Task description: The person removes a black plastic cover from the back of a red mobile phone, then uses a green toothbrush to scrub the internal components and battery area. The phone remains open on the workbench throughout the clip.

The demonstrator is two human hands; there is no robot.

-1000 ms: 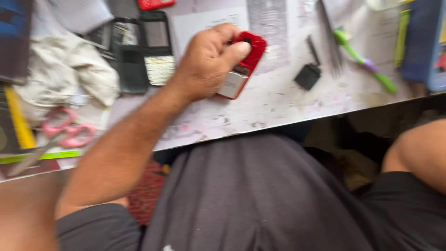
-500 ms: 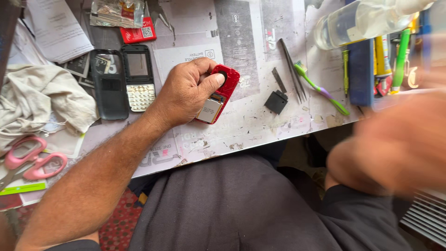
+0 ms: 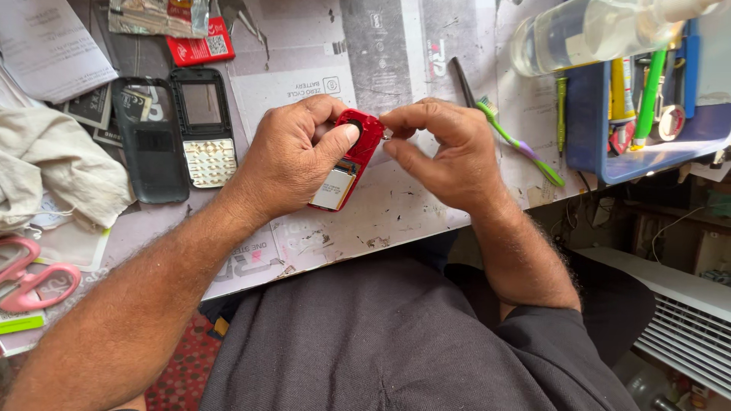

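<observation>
My left hand (image 3: 293, 156) grips a small red phone body (image 3: 352, 156) lying on the paper-covered worktable (image 3: 396, 213), thumb pressed on its upper part. A pale rectangular part shows at its lower end. My right hand (image 3: 445, 152) pinches with thumb and forefinger at the phone's top right edge; what sits between the fingertips is too small to tell. A black back cover (image 3: 152, 148) and a black front frame with a pale keypad (image 3: 204, 133) lie left of my left hand.
A green and purple toothbrush (image 3: 525, 148) and a dark tool (image 3: 462, 80) lie behind my right hand. A blue tray (image 3: 586, 129) of tools and a clear bottle (image 3: 594, 30) stand at right. Pink scissors (image 3: 30, 274) and a cloth (image 3: 53, 175) lie at left.
My right hand has come in from the right and now pinches at the top of the red phone. My left hand keeps hold of the phone.
</observation>
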